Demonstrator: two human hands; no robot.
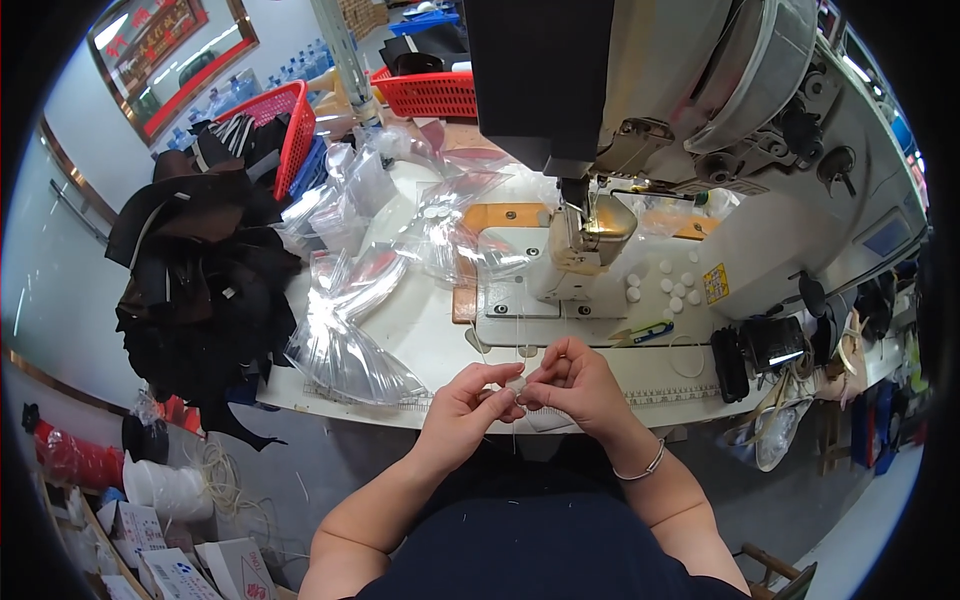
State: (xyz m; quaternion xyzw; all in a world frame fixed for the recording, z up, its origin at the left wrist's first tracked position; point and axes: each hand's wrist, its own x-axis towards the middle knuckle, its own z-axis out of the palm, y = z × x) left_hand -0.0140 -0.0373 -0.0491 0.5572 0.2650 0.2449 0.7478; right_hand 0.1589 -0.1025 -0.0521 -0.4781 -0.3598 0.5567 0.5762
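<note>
My left hand [462, 410] and my right hand [582, 388] meet in front of the sewing machine [592, 235], near the table's front edge. Between their fingertips is a small white piece [516, 384], apparently a round disc, partly covered by the fingers. Both hands are closed in a pinch on it. Thin white threads run down from the machine toward the fingers, and one end hangs below them. Several loose white discs [677, 290] lie right of the machine's post. Thread snips [643, 333] with a blue-green handle rest beyond my right hand.
Clear plastic bags [350, 335] cover the table's left part. Black fabric pieces [205, 290] pile up at its left edge, with a red basket [296, 130] behind. A black case [729, 365] sits at the right. White thread spools [165, 487] and boxes [180, 575] stand lower left.
</note>
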